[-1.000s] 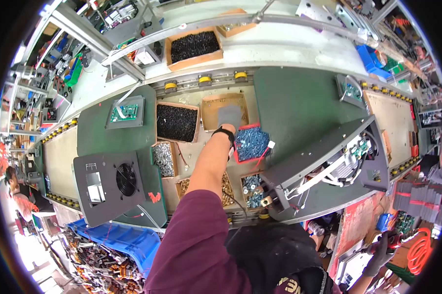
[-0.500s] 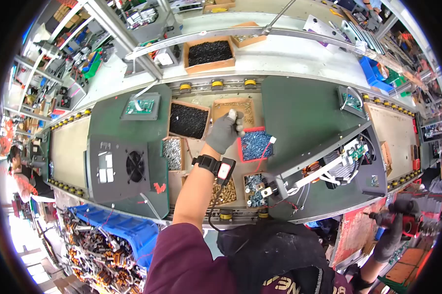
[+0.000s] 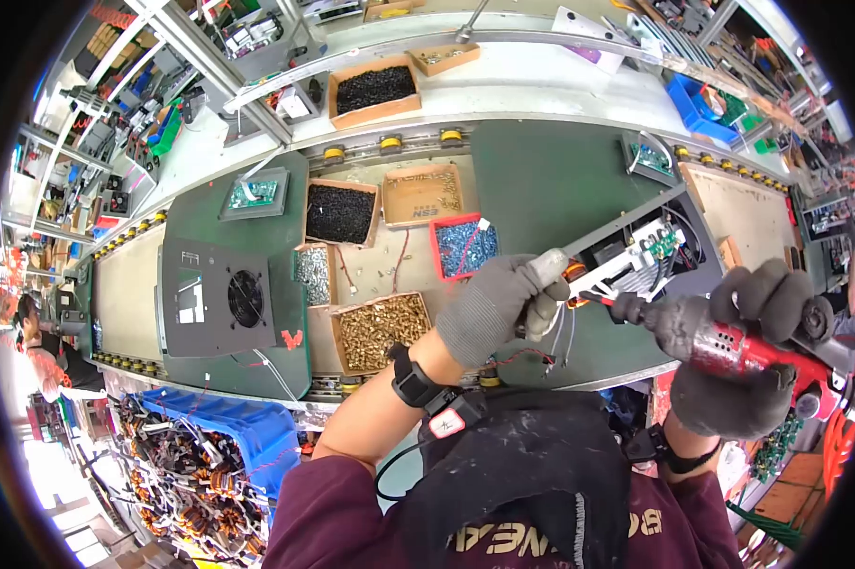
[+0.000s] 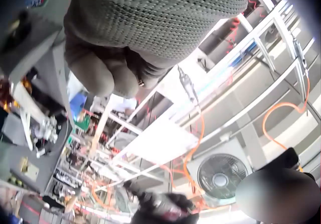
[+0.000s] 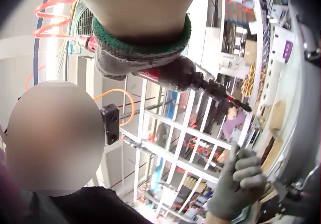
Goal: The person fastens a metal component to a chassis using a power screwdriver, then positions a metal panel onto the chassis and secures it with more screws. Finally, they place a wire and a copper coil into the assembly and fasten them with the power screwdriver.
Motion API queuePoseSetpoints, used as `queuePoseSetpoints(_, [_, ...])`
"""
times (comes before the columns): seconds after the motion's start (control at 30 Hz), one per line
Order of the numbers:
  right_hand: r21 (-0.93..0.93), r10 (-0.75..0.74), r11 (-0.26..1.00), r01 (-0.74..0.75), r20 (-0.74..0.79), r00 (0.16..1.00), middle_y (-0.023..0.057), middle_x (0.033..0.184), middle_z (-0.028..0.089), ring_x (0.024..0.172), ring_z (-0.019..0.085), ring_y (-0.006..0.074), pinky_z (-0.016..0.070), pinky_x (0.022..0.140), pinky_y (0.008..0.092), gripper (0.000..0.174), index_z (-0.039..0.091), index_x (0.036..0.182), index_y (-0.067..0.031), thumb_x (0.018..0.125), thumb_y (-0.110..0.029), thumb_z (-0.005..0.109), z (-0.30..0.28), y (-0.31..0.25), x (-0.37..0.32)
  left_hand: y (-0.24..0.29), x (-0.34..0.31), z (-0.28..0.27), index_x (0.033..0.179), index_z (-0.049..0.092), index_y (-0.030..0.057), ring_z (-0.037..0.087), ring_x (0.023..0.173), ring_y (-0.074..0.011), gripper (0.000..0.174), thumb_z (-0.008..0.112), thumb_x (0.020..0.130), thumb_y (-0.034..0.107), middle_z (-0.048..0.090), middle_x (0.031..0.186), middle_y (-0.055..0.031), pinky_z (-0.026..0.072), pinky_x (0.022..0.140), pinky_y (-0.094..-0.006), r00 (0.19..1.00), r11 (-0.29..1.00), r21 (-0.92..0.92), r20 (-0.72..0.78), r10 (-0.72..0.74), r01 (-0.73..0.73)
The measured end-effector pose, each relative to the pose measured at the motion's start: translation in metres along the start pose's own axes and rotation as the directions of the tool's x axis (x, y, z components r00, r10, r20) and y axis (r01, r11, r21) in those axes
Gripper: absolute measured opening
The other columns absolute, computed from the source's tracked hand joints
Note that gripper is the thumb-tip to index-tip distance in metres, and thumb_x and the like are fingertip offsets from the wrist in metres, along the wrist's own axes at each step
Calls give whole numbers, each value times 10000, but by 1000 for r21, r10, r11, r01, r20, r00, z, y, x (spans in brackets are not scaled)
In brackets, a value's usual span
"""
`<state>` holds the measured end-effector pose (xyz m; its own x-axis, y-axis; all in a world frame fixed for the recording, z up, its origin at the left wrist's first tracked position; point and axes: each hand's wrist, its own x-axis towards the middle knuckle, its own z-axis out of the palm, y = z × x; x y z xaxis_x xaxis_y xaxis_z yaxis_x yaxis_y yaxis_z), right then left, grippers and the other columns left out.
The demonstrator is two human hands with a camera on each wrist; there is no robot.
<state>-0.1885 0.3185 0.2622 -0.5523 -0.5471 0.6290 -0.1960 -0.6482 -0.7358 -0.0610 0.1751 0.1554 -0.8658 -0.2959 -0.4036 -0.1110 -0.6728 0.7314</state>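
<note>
My gloved left hand (image 3: 503,308) is curled in front of the dark metal housing (image 3: 598,226) on the right. Between its fingertips a tiny brass-coloured screw (image 4: 141,82) peeks out in the left wrist view, mostly hidden. My gloved right hand (image 3: 731,403) grips a red pneumatic screwdriver (image 3: 717,343) by its body. The driver's dark bit (image 3: 593,298) points left, close to the left fingers in the head view. White bars, a green circuit board (image 3: 664,242) and loose wires show in the housing.
Left of the housing stand a red tray (image 3: 437,251) of blue screws, a box of brass pieces (image 3: 380,332), a box of black screws (image 3: 340,213) and a cardboard box (image 3: 413,204) with few brass screws. A panel with a fan (image 3: 205,294) lies further left.
My left hand has come out of the far cardboard box and moved right, toward the housing. My right hand has brought the screwdriver up from the lower right to face it.
</note>
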Motion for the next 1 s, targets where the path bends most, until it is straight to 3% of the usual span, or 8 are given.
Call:
queuePoseSetpoints(0.13, [135,-32,990,31,5,999,35,787,379,701,413,180,372,492,286,379,463,1016,-162,762,-300,710,8,5,-1,-19,-1,13,823,611,0,472,409,-99,411,583,925,398,523,557,-14,357,387,-240,1000,999,-54,-27,-3,2])
queuePoseSetpoints(0.27, [42,22,999,-20,-39,999,-6,788,325,726,349,155,297,563,277,346,445,979,-134,769,-276,681,8,3,-7,-26,-5,23,816,614,1,462,401,-104,425,572,929,409,518,549,-19,356,388,-249,998,996,-85,-67,7,-13])
queuePoseSetpoints(0.37, [8,84,996,-84,-137,987,-2,773,324,714,354,153,299,547,273,348,452,985,-136,762,-285,674,5,1,-12,-28,-3,29,814,615,2,462,410,-102,426,563,935,407,518,553,-18,360,396,-248,998,996,-89,-68,-4,-2])
queuePoseSetpoints(0.63, [-28,93,995,-95,-73,993,-5,770,329,683,345,150,298,531,281,370,466,1006,-146,751,-319,670,-14,4,-7,-30,1,45,854,600,-6,464,444,-97,418,542,949,397,496,563,-13,378,434,-247,995,998,-19,-83,63,-65])
queuePoseSetpoints(0.7, [-20,95,995,-96,-66,993,-6,768,328,678,342,150,295,530,280,371,467,1015,-148,752,-319,664,-17,6,-6,-26,1,46,855,587,-1,442,438,-91,428,529,953,412,476,563,-3,366,427,-247,1000,987,-160,-27,-12,7])
queuePoseSetpoints(0.8, [-5,83,997,-83,-51,995,-6,762,322,672,336,151,288,529,276,371,470,1037,-150,755,-314,647,-21,10,-4,-20,0,47,835,534,33,387,460,-104,435,500,957,449,440,606,-3,360,438,-270,994,995,-40,-57,-93,90])
queuePoseSetpoints(0.93, [37,93,995,-91,-65,994,-5,758,320,670,331,151,286,529,273,378,472,1055,-150,757,-314,638,-27,17,-2,-21,5,45,841,533,30,402,469,-107,444,496,957,457,443,603,-7,370,447,-275,991,993,-30,-66,-116,114])
queuePoseSetpoints(1.0, [22,82,997,-81,-64,995,-2,757,319,668,328,150,285,529,272,380,472,1052,-144,753,-311,636,-29,17,1,-25,9,47,822,586,-2,431,435,-97,496,516,943,473,470,574,-15,347,417,-256,993,996,-83,-108,-49,40])
